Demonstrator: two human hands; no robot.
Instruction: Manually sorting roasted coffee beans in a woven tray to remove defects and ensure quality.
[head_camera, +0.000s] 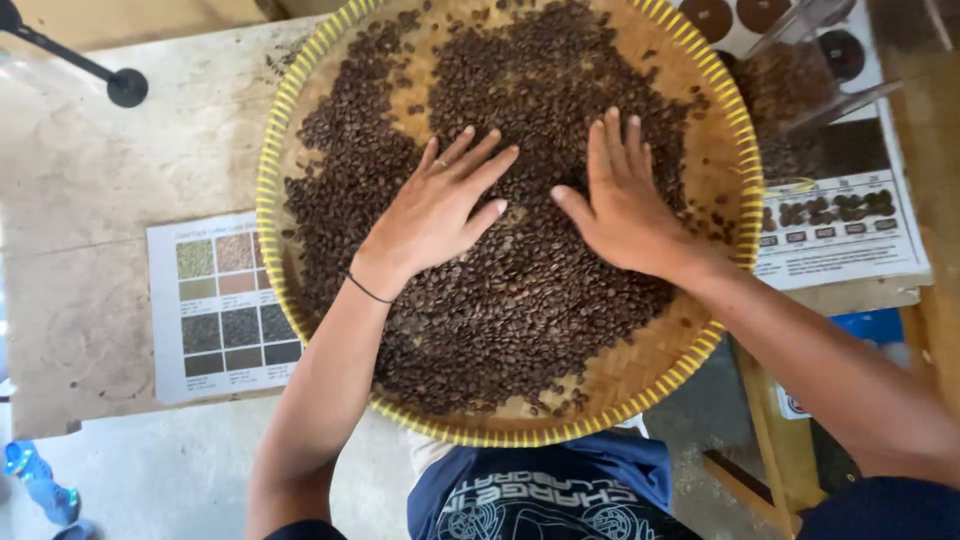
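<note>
- So we've got both hands flat on a big pile of roasted coffee beans, dark brown, spread over most of a round woven tray with a yellow rim.
- Our left hand lies palm down near the middle of the tray, fingers stretched and slightly fanned toward the upper right, gripping nothing. There's a thin dark band on that wrist.
- Our right hand is just beside it, also palm down, fingers pointing up the tray, thumb sticking out toward the left hand. The two hands are close, not touching.
- Bare patches of weave show along the tray's top left and lower right edges, with a few stray beans there.
- The tray sits on a pale stone-looking desk, its near edge hanging over toward us.
- A printed sheet with a grid of colour swatches pokes out from under the tray's left side.
- Another printed chart showing bean pictures lies to the right, partly under a clear plastic container with beans in it.
</note>
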